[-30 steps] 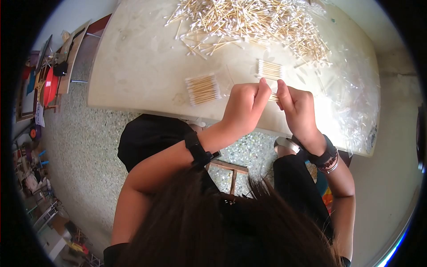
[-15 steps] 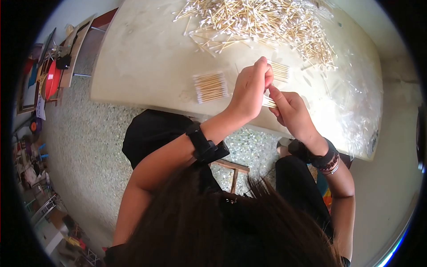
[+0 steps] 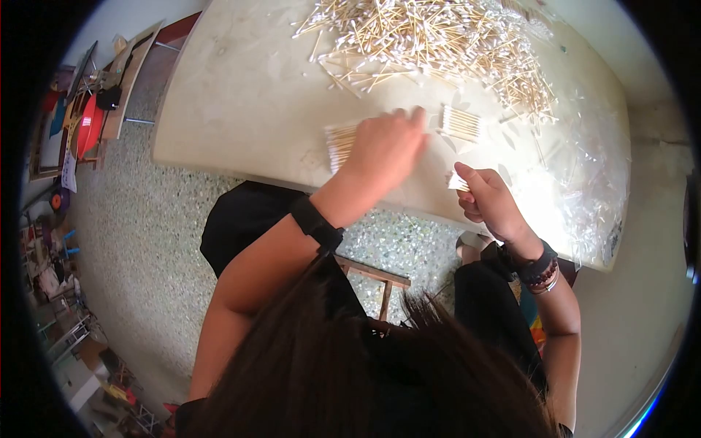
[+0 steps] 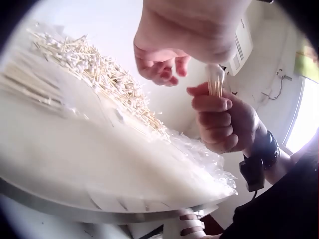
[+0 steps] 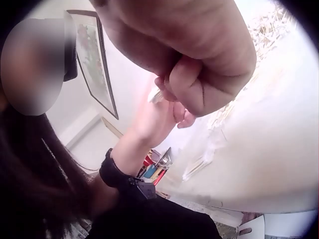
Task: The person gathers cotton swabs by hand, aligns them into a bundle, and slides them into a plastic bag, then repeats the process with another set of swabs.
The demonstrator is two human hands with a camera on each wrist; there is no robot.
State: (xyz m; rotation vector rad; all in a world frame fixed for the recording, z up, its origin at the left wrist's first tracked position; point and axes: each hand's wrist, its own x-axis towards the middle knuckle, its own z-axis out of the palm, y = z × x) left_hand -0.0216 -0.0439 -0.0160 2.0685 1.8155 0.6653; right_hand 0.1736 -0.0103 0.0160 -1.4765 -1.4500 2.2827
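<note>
Spread across the far part of the pale, smooth desk (image 3: 241,102) is a loose heap of cotton swabs (image 3: 431,36), slim straw-coloured sticks with fuzzy white tips, crossing at every angle. On the heap's near side the two bare hands differ in state. The right hand (image 3: 491,201) grasps a tight bundle of swabs (image 3: 458,182), fingers curled round the sticks, the white heads packed into a soft tuft beyond the thumb. The left hand (image 3: 387,150), blurred in the head view, is released, its fingers bent loosely. Also nearer the person than the heap lie flat, squared-off rows of swabs, stick beside stick: the closer row (image 3: 461,123) near the heap's edge, the farther row (image 3: 339,146) off toward the heap's left and partly hidden by the left hand. Crinkled, clear plastic film (image 3: 591,190) glints to the heap's right. Lower than the heap, past the desk's edge, shows a speckled, stone-chip floor (image 3: 146,212)
</note>
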